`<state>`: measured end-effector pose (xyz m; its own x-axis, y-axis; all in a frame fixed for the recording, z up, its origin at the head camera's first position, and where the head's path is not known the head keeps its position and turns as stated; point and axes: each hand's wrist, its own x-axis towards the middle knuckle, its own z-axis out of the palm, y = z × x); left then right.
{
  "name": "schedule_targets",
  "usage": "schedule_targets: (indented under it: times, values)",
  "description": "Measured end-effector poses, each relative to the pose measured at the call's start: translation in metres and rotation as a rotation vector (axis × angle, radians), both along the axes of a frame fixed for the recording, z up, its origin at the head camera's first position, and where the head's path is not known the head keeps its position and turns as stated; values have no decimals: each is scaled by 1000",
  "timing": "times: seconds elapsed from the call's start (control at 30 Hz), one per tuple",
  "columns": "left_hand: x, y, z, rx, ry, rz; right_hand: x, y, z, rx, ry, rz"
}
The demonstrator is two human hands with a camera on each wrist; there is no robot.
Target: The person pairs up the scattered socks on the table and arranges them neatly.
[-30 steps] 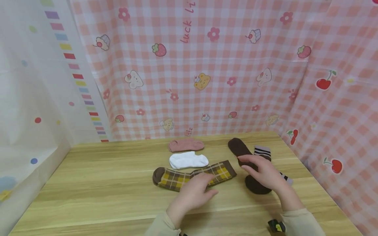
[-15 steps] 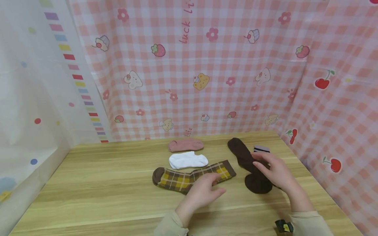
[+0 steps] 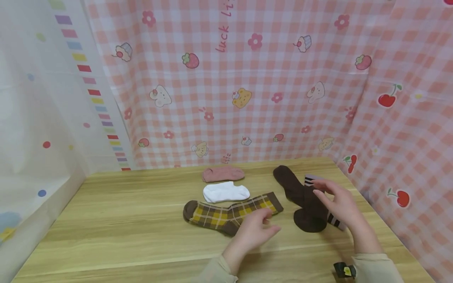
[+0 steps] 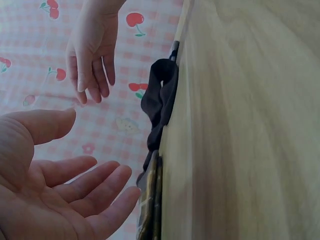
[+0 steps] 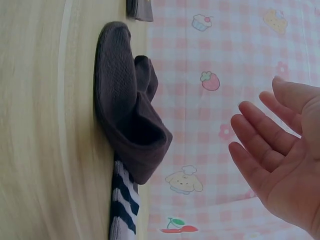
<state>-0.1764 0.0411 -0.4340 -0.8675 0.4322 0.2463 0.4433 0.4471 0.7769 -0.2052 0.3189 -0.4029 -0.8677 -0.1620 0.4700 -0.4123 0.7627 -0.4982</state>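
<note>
Right hand (image 3: 338, 201) rightward, brown sock's (image 5: 115, 75) hollow only in wrist views

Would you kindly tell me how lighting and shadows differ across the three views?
Head: soft, even light, with a faint shadow on the table below the right hand; left wrist: the brown socks look nearly black, showing little texture; right wrist: knit texture shows, but a sock fold lies in deep shadow.
</note>
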Motion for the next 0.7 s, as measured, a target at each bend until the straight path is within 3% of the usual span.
schedule_targets:
  times: [0.27, 0.7]
  values:
    - [1, 12, -2, 62, -65, 23, -5, 6, 0, -12, -8, -50]
    - [-3, 39, -9, 159, -166, 54, -17, 18, -2, -23, -61, -55]
